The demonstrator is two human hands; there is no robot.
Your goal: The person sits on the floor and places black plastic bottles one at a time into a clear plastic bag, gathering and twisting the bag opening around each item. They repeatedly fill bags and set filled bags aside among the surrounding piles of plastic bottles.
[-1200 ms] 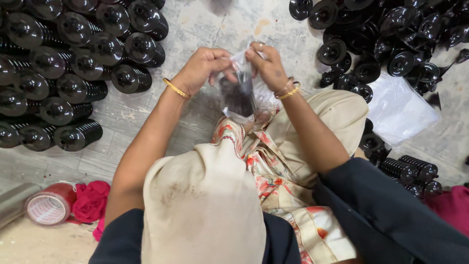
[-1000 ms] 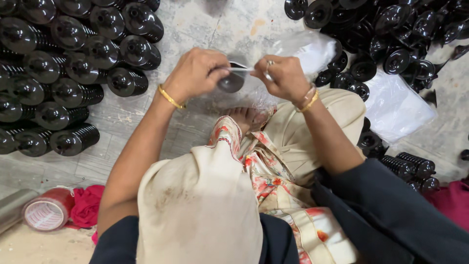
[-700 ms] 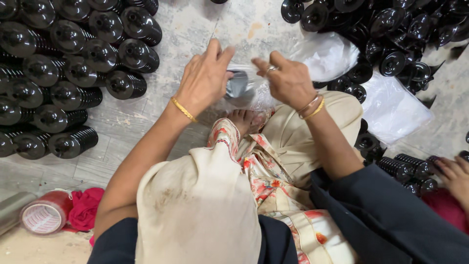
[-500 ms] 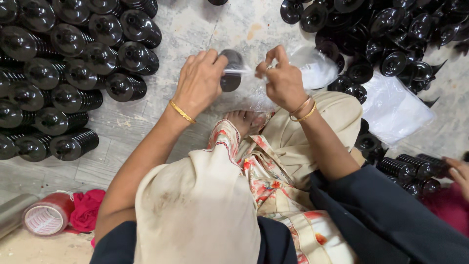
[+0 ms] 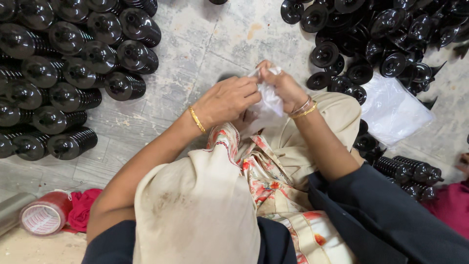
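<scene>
Your left hand [image 5: 228,100] and right hand [image 5: 283,87] meet just above your lap, both clenched on a small clear plastic bag [image 5: 267,105], fingers pinching its gathered top, likely to keep the mouth drawn shut. What sits inside is hidden by your fingers. To your left, black ribbed parts [image 5: 63,73] lie in neat rows; to your right a loose heap of black parts [image 5: 371,39] borders a stack of clear bags [image 5: 395,110] within reach. A red tape roll [image 5: 46,215] rests near your left elbow
</scene>
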